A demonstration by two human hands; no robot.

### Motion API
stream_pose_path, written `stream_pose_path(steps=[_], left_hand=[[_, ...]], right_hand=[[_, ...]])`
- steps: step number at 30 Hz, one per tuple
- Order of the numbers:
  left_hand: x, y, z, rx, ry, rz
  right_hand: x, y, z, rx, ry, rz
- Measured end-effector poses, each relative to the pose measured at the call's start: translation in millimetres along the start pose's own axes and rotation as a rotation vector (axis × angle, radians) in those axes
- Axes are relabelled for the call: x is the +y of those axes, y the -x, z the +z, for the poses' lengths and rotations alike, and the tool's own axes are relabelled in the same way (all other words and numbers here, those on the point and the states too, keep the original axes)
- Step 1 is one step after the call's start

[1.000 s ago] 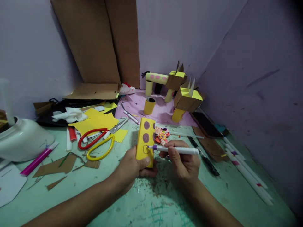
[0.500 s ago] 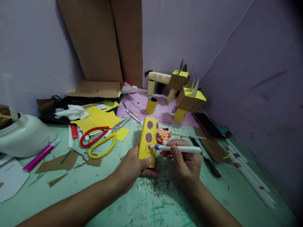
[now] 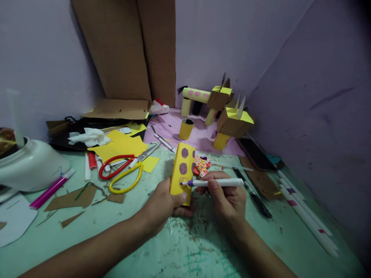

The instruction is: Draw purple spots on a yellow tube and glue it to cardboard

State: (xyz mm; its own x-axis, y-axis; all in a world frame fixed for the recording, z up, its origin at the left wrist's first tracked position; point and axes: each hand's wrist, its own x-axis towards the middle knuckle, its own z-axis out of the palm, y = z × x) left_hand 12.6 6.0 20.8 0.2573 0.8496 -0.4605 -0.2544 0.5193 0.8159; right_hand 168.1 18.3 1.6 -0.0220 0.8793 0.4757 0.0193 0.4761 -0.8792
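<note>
My left hand is closed round the lower part of a yellow paper tube, with the thumb across its front. Filled purple spots run down the tube, and a lower one is an outline with only some ink inside. In my right hand is a white marker with a purple tip, held like a pen. Its tip touches the tube inside that outlined spot. Just behind the tube lies a patterned scrap, partly hidden by it.
Scissors with red and yellow handles lie left, by yellow paper and cardboard scraps. Behind stand a short yellow tube and cardboard animal figures. A white pot is far left; a craft knife and white sticks lie right.
The marker tip has shifted slightly left and down inside the outlined spot, which has a bit more purple ink. My left hand keeps its hold on the tube.
</note>
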Motion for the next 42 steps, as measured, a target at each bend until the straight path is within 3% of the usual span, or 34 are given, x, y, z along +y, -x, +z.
stream_pose_path(steps=[9, 25, 42], left_hand=[[1.5, 2.0, 0.9, 0.003, -0.001, -0.009], [3.0, 1.9, 2.6, 0.028, 0.009, -0.007], [-1.2, 0.7, 0.2, 0.006, 0.022, 0.014]], right_hand=[[-3.1, 1.3, 1.4, 0.104, -0.024, 0.024], [-0.5, 2.1, 1.9, 0.082, 0.053, 0.017], [1.2, 1.2, -0.9, -0.022, 0.011, -0.015]])
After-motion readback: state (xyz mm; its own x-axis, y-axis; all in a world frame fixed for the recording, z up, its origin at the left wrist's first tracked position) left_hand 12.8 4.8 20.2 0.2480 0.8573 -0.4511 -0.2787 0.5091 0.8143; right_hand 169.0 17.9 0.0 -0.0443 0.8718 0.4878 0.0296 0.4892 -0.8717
